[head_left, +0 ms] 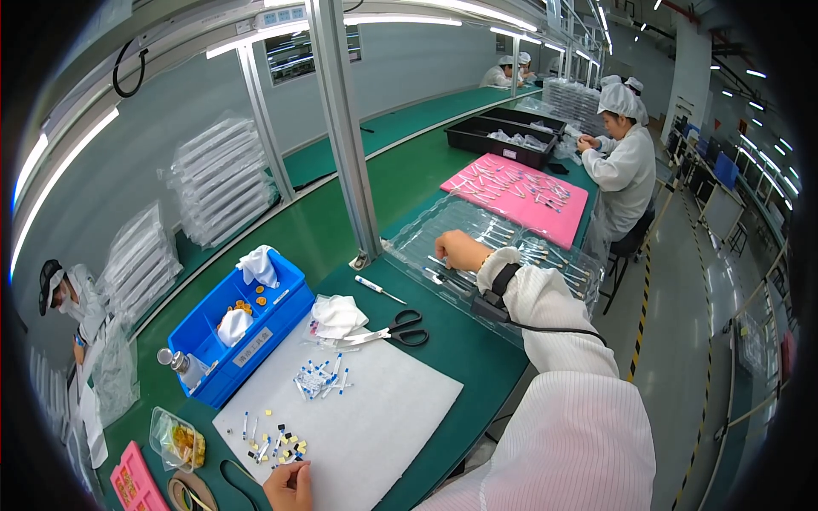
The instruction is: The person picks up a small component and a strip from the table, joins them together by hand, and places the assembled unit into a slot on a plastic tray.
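Observation:
My left hand (290,487) rests at the near edge of a white foam sheet (400,409), its thumb and fingers drawn together; anything between them is too small to make out. Beside it lie scattered small yellow and black pieces (290,444) and a few thin strips. Farther up the sheet is a loose pile of white-and-blue strips (320,379). Reaching far to the right, my right hand (462,252) is over a clear plastic tray (409,247) holding rows of slim parts (532,251). Its fingers curl downward, and their tips are hidden.
Scissors (388,330), a screwdriver-like tool (381,289) and white cloth (339,317) lie beyond the sheet. A blue divided bin (243,328) stands left, a small clear tub (177,439) nearer. Past the tray are a pink mat (520,194), black crates (498,140) and a seated co-worker (626,162).

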### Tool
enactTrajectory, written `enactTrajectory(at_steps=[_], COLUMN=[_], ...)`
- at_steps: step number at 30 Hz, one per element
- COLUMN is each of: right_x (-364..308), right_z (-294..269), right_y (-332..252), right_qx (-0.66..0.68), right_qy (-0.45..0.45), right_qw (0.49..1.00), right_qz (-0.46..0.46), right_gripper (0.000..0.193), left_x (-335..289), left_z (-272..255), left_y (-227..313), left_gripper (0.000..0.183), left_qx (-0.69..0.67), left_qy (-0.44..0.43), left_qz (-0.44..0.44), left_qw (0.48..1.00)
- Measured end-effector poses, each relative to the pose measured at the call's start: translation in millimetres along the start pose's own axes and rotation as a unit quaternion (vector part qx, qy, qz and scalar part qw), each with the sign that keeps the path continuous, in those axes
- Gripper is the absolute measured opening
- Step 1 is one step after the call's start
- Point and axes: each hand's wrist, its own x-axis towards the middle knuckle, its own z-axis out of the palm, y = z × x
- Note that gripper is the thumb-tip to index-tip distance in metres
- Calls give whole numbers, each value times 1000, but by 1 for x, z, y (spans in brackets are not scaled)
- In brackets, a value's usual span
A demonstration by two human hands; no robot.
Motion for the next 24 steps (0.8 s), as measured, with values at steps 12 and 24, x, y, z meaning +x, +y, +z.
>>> enactTrajectory(at_steps=[12, 24], right_x=[-6, -11], right_z=[-8, -11], right_y=[-5, -5], right_qx=[45, 36], right_qy=[-29, -6], right_qw=[998, 999], right_qz=[40, 9], right_gripper=[26, 16], left_x=[-1, 3], left_z=[0, -1], left_y=[1, 5], left_gripper=[19, 19], left_qx=[13, 25], left_qy=[7, -3], left_qz=[7, 6], left_qw=[1000, 1000])
